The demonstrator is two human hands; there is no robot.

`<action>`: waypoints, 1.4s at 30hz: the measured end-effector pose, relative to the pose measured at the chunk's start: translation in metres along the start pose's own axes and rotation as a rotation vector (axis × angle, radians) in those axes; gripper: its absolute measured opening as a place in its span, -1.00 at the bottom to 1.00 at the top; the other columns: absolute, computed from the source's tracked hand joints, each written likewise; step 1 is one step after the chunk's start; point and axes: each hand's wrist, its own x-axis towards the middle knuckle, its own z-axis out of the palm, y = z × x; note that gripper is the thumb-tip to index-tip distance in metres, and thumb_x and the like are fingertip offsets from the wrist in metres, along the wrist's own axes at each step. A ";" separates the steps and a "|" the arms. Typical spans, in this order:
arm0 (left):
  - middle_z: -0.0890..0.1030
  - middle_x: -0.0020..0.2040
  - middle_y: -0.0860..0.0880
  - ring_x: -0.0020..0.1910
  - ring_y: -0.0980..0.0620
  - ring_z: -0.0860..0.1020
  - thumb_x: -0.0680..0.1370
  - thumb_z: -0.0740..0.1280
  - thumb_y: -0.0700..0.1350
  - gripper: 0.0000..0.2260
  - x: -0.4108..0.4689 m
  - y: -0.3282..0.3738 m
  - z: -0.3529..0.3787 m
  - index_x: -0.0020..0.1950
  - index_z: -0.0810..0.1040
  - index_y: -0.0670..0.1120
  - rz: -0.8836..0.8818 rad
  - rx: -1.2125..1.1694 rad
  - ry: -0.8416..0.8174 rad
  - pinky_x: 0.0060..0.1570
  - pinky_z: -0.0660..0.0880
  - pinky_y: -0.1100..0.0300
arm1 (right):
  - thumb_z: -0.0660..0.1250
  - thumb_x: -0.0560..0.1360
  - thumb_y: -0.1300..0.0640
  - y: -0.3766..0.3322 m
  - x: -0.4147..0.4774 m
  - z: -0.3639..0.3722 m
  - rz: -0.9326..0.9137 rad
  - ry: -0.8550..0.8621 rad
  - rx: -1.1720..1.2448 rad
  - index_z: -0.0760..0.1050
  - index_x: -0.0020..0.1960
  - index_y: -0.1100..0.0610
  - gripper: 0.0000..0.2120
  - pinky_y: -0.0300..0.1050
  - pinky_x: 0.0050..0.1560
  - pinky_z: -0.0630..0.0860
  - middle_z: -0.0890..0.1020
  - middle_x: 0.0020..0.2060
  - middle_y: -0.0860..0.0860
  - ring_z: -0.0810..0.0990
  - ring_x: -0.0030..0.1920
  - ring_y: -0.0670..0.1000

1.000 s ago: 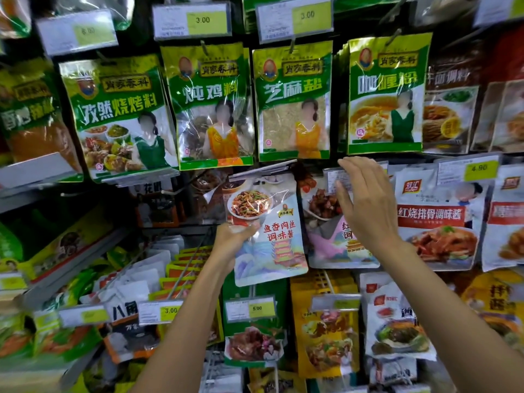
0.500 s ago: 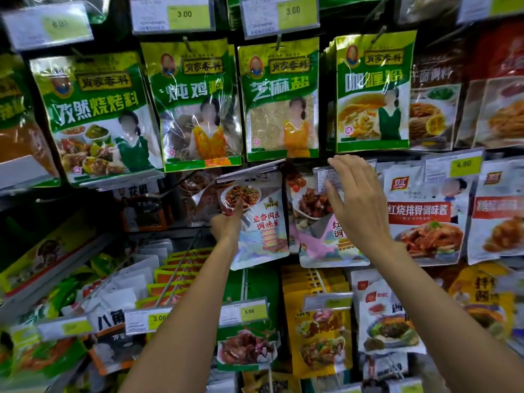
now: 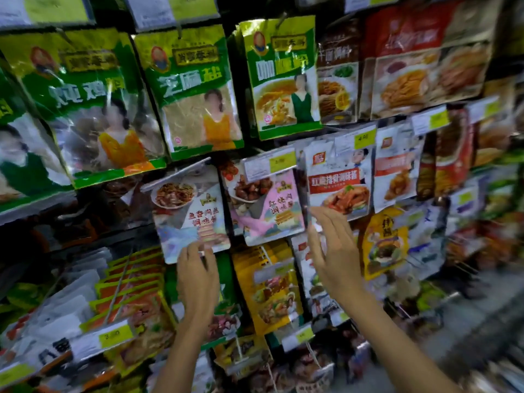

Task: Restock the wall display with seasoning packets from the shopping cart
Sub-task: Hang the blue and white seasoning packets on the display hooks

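- Crowded wall display [image 3: 238, 95]: the packet [image 3: 190, 214] is hung under the green pouch [image 3: 198, 92], no longer carried; one restock is judged done.
- Its bottom edge is touched by the left hand [image 3: 197, 282]; pinching cannot be told.
- Down-right of the pouch, the right hand [image 3: 334, 256] is lowered, fingers [image 3: 323, 222] spread, empty.

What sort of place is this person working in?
Most likely a grocery shop or supermarket aisle. Seasoning packets hang in crowded rows, many copies of each kind, and yellow price tags sit in front of the rows.
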 end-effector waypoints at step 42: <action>0.54 -0.08 -0.33 -0.10 -0.24 0.53 0.65 0.11 -0.19 -0.74 -0.465 0.148 0.605 0.11 0.48 -0.36 0.448 0.150 -1.631 -0.13 0.41 -0.06 | 0.24 0.58 0.24 0.400 -0.458 -0.237 2.009 0.477 -0.567 0.53 0.00 0.33 -0.84 -0.29 -0.16 0.46 0.59 -0.17 0.15 0.56 -0.14 0.17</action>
